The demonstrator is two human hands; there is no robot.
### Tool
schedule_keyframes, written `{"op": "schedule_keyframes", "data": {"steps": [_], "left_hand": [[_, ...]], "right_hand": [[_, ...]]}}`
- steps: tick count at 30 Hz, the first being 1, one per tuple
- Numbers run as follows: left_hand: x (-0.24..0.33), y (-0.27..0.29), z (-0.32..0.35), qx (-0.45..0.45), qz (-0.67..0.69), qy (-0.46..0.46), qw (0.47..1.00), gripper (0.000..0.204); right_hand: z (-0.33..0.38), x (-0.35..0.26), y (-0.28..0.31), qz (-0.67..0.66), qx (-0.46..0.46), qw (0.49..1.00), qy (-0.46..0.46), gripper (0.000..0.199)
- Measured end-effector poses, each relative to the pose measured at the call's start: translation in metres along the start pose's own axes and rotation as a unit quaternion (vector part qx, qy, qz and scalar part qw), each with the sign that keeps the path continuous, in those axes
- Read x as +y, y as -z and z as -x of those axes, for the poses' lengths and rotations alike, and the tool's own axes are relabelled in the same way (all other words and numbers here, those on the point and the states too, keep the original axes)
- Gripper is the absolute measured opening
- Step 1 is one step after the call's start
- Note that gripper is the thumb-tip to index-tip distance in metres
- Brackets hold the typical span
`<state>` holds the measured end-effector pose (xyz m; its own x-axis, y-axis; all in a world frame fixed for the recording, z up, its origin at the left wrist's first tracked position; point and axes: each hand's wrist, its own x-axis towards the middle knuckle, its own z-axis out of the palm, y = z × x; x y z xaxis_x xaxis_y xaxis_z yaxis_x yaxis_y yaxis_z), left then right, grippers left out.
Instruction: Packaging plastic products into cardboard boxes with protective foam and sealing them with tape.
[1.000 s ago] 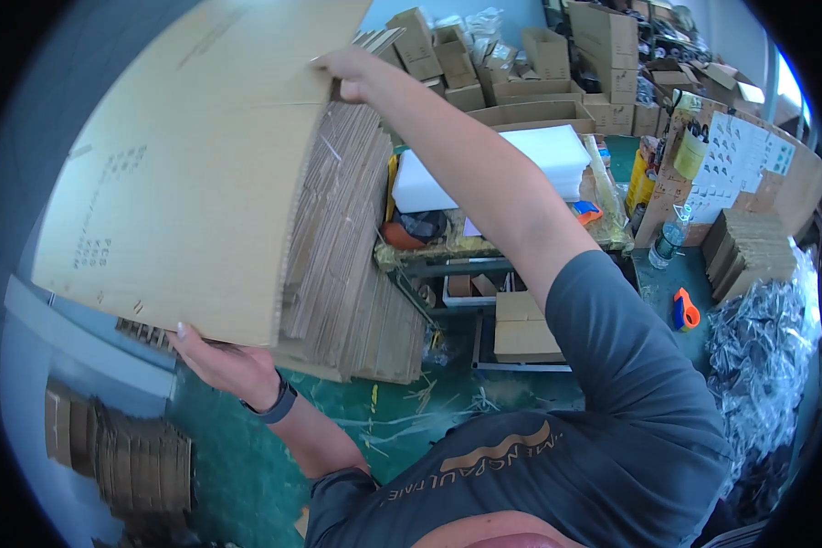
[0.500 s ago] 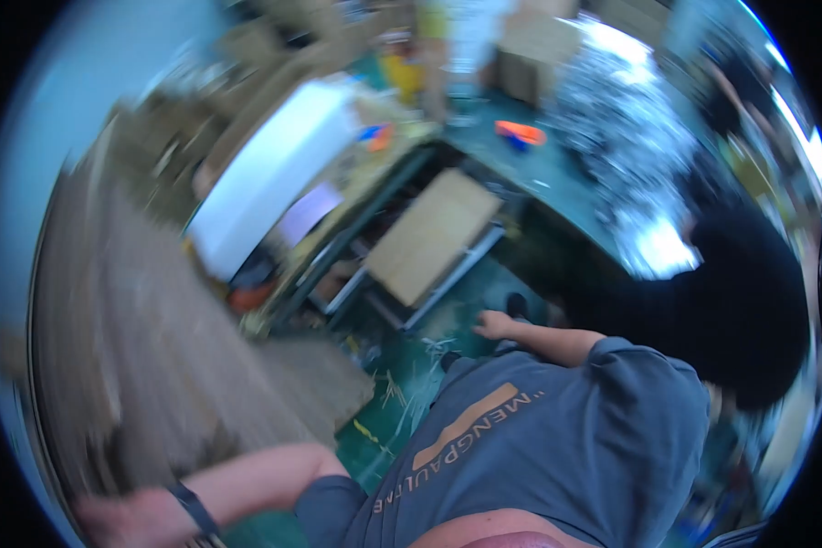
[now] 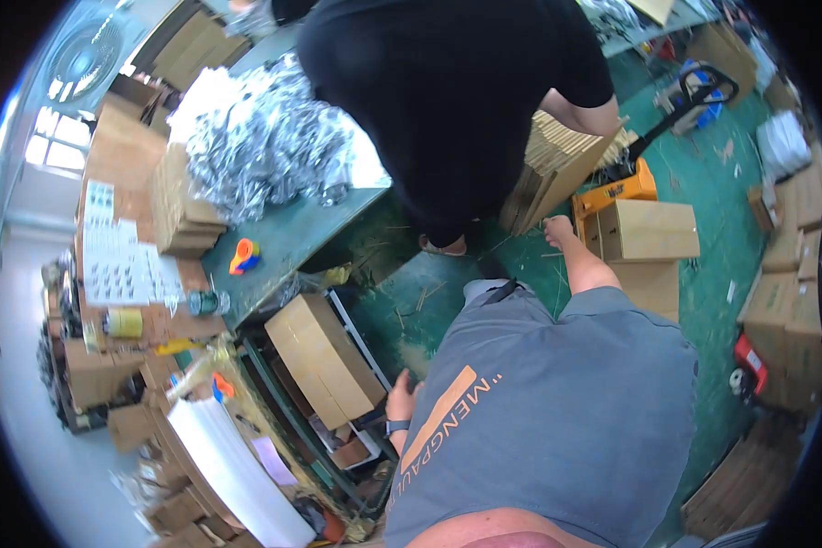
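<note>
My left hand (image 3: pixel 402 398), with a dark watch on its wrist, hangs at my side beside a closed brown carton (image 3: pixel 327 361). Its fingers look loosely apart and I see nothing in them. My right hand (image 3: pixel 558 232) is held out ahead on the other side, its fingers curled in with no object visible. It appears close to a stack of flat cardboard (image 3: pixel 557 164) and a brown carton (image 3: pixel 653 230) beside an orange pallet jack (image 3: pixel 626 190); I cannot tell whether it touches any of them.
A person in black (image 3: pixel 447 100) stands just ahead, beside a green table (image 3: pixel 279 239) heaped with silvery bags (image 3: pixel 265 137). An orange and blue tape dispenser (image 3: pixel 244 257) lies on it. White foam sheets (image 3: pixel 237 470) are at lower left, cartons (image 3: pixel 785 320) along the right.
My view has swung to the right, bringing the pallet jack and cartons in. My left arm, stretched out over the cardboard before, is now down by my side.
</note>
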<state>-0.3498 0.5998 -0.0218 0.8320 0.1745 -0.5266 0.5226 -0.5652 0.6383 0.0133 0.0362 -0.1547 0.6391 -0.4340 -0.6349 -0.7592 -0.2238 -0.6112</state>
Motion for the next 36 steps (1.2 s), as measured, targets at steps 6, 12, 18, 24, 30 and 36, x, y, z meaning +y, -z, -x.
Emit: {"op": "schedule_keyframes", "data": {"steps": [6,12,18,24,30,36], "left_hand": [[-0.03,-0.046,-0.092,-0.053,0.026,0.113,0.992,0.067],[0.015,-0.103,-0.076,-0.045,0.124,0.13,0.983,0.066],[0.009,-0.077,-0.118,-0.062,0.146,0.151,0.976,0.062],[0.034,-0.076,-0.122,-0.093,0.135,0.116,0.98,0.058],[-0.016,-0.072,-0.119,-0.114,0.139,0.123,0.976,0.057],[-0.019,-0.057,-0.113,-0.115,0.039,0.017,0.992,0.064]], "right_hand": [[-0.123,-0.029,0.041,-0.305,0.113,0.942,-0.083,0.063],[-0.174,-0.108,0.03,-0.224,0.189,0.956,-0.01,0.112],[-0.14,-0.063,0.015,-0.126,0.18,0.976,0.007,0.1],[-0.088,-0.058,0.019,-0.043,0.217,0.975,0.029,0.091],[-0.035,0.013,0.032,-0.232,0.028,0.961,-0.148,0.041],[0.089,-0.048,0.048,-0.153,-0.068,0.986,0.024,0.033]]}}
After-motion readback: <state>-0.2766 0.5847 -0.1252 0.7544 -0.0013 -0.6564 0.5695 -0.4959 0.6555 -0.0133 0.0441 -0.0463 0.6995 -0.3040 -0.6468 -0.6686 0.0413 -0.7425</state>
